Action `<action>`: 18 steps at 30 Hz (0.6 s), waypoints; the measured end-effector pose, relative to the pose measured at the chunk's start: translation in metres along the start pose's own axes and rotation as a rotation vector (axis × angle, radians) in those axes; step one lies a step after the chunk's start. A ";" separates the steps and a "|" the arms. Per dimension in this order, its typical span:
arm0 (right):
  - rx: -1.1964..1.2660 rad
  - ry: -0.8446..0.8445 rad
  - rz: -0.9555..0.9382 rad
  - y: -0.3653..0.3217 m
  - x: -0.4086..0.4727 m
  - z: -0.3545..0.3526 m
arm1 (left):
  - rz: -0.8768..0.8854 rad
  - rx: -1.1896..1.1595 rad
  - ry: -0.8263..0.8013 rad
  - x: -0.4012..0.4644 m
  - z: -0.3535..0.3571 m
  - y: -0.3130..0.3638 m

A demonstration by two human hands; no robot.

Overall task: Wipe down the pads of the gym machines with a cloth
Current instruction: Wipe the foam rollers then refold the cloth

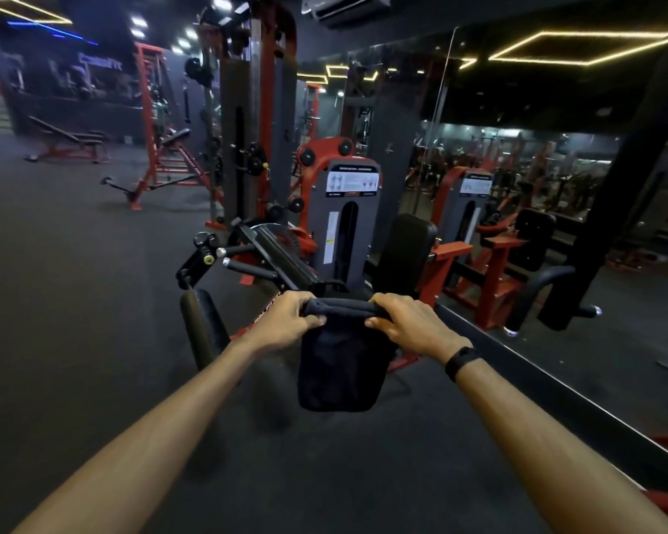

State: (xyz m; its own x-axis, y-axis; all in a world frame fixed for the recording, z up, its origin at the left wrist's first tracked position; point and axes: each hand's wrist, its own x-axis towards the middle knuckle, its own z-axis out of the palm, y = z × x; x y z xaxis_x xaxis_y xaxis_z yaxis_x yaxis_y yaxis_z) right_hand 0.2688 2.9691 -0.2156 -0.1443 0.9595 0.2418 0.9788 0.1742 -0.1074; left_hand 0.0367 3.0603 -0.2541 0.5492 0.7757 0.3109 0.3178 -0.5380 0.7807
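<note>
Both hands curled round the top edge of a dark cloth (340, 364) — left hand (286, 319) at one end, right hand (409, 321) at the other; top edge bunched and level between them, the rest hanging straight down. Ahead and beyond the cloth, a red-and-grey machine; its black back pad (405, 256) upright, up and slightly right of the hands, nearer the right hand; a roller pad (203, 325) low to the left, nearer the left. No pad touched yet — probably the back pad first.

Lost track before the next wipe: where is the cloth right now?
Centre of the head view: the dark cloth hangs between the left hand and right hand, which grip its top edge, in front of the machine's back pad.
</note>
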 end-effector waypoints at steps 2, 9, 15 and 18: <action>-0.003 0.007 -0.010 0.018 0.022 -0.001 | -0.019 0.032 0.001 0.026 0.001 -0.005; 0.045 0.013 -0.060 0.064 0.098 0.009 | -0.085 0.060 0.034 0.091 -0.003 -0.031; 0.125 -0.083 -0.141 0.048 0.153 0.067 | -0.219 0.065 0.069 0.093 -0.026 -0.093; 0.184 -0.124 -0.166 0.029 0.181 0.096 | -0.275 0.053 0.116 0.084 -0.041 -0.126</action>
State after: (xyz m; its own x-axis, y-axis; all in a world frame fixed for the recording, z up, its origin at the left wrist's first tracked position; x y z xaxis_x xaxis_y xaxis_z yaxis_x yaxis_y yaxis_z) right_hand 0.2575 3.1691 -0.2671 -0.3283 0.9322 0.1523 0.8992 0.3578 -0.2518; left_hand 0.0110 3.2068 -0.3040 0.3459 0.9256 0.1537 0.4837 -0.3163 0.8161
